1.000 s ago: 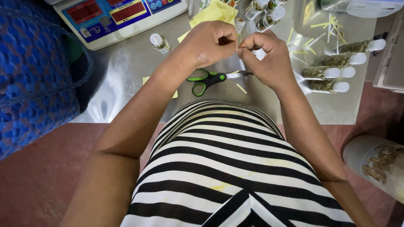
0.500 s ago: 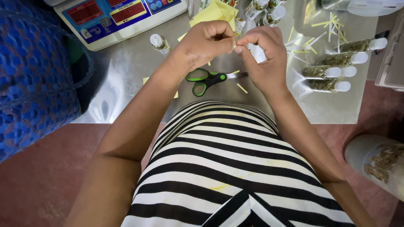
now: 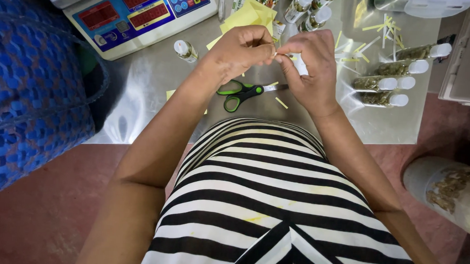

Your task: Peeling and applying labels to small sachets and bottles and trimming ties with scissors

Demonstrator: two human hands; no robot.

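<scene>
My left hand [image 3: 243, 51] and my right hand [image 3: 311, 66] meet over a shiny metal table [image 3: 151, 90]. The right hand is closed around a small bottle with a white cap [image 3: 300, 65], mostly hidden by the fingers. The left hand's thumb and forefinger pinch a small yellow paper strip [image 3: 277, 54] against the bottle. Green-handled scissors [image 3: 242, 93] lie shut on the table just below the hands.
A digital scale [image 3: 137, 9] with red displays sits at the back left. One small bottle [image 3: 185, 50] stands beside it. Three filled bottles [image 3: 387, 84] lie at right among scattered yellow strips [image 3: 377, 29]. Yellow paper sheets [image 3: 249, 15] lie behind the hands. Blue fabric [image 3: 28, 94] is at left.
Both hands stay joined and have drifted slightly, with the fingers shifting on the bottle. The scissors and bottles have not moved.
</scene>
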